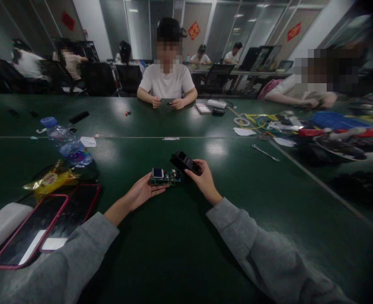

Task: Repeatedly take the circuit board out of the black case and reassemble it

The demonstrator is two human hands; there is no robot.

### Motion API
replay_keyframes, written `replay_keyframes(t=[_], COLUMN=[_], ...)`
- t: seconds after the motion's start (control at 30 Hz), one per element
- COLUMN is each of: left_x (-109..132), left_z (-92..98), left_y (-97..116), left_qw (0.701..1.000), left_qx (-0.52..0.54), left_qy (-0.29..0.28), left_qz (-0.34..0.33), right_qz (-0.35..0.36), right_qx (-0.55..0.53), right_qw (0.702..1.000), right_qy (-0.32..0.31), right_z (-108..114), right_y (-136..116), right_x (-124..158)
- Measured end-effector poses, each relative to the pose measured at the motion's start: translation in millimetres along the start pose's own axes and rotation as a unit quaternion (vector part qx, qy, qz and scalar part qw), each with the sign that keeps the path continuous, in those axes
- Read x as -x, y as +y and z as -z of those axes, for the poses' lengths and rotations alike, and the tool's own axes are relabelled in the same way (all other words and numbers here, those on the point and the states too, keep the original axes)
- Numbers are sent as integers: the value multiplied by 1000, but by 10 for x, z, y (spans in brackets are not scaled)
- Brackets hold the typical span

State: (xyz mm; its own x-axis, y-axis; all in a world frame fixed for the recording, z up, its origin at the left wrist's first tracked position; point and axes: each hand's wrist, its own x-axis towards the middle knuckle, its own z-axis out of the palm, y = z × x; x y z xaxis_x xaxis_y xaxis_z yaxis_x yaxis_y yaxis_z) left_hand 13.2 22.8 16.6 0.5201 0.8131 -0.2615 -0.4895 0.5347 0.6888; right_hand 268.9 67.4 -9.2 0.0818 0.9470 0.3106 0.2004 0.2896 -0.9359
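Observation:
Between the fingers and thumb of my left hand [141,193] is a green circuit board [169,179] with a small screen at its left end. My right hand [206,179] grips a black plastic casing [185,160] that has a rectangular window in its face. The casing is tilted, its far end pointing up and left, just above the right end of the board. Whether the two parts touch I cannot tell. Both are held over the green table [161,253].
On the left are a water bottle [66,143], a yellow snack packet [52,179], two phones [31,232] and a white box-like device [3,228]. A wrench [265,153] and tangled cables [268,122] lie to the right. Across the table sits a person [167,80].

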Motion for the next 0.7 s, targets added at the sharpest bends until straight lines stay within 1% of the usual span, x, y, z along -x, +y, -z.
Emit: replay_keyframes(t=[0.1, 0.27, 0.47, 0.7], left_x=[14, 38, 61, 82], left_z=[-25, -50, -84, -103], left_y=[9, 25, 28, 50], left_qw=[1000, 1000, 999, 1000], left_qx=[-8, -5, -30, -17], left_qy=[-2, 7, -4, -14], left_qz=[11, 30, 10, 12], right_qz=[21, 40, 47, 57], right_qx=[35, 67, 98, 116], right_qw=[999, 996, 991, 988], right_qy=[-18, -44, -82, -89], right_z=[3, 7, 1, -5], right_y=[31, -21, -63, -80], right_x=[8, 27, 37, 53])
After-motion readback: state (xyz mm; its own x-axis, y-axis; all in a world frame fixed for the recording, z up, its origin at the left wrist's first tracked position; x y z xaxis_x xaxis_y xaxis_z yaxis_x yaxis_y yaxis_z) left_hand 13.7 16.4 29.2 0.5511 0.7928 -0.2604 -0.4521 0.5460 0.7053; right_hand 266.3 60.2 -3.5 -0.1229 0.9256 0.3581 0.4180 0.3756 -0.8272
